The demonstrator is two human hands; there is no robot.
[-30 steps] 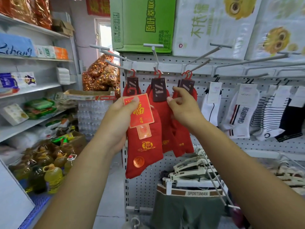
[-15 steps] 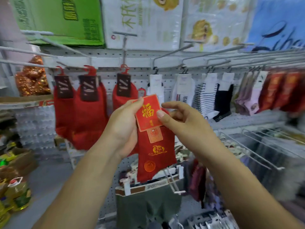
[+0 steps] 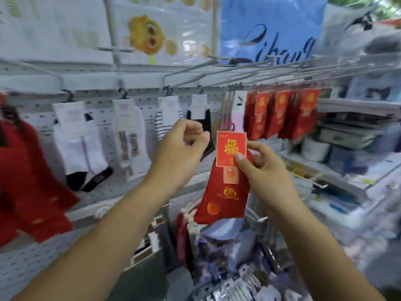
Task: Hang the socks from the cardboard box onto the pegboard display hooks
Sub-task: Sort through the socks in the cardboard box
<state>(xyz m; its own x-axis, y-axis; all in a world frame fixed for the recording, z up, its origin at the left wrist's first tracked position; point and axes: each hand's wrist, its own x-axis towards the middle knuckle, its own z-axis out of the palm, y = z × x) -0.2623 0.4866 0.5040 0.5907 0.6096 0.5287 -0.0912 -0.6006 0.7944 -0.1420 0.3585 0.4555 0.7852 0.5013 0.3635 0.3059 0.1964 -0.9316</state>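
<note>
A red sock (image 3: 223, 198) with a red and gold card (image 3: 231, 148) on its top hangs in front of the pegboard (image 3: 104, 109). My right hand (image 3: 258, 164) pinches the card's lower right corner between thumb and fingers. My left hand (image 3: 182, 146) is just left of the card, fingers curled, holding nothing. A red plastic hanger loop (image 3: 226, 127) sticks up behind the card. Matching red socks (image 3: 282, 114) hang on hooks up and to the right. The cardboard box is out of view.
White socks (image 3: 76, 137), striped socks (image 3: 169, 118) and black ones hang along the hook row. Long bare metal hooks (image 3: 195, 72) jut out above. More red socks (image 3: 26, 181) hang at far left. Packaged goods fill the shelves (image 3: 347, 135) on the right and the racks below.
The view has swung right along the pegboard. My left hand has let go of the card and curled up beside it, and my right hand now holds the sock alone.
</note>
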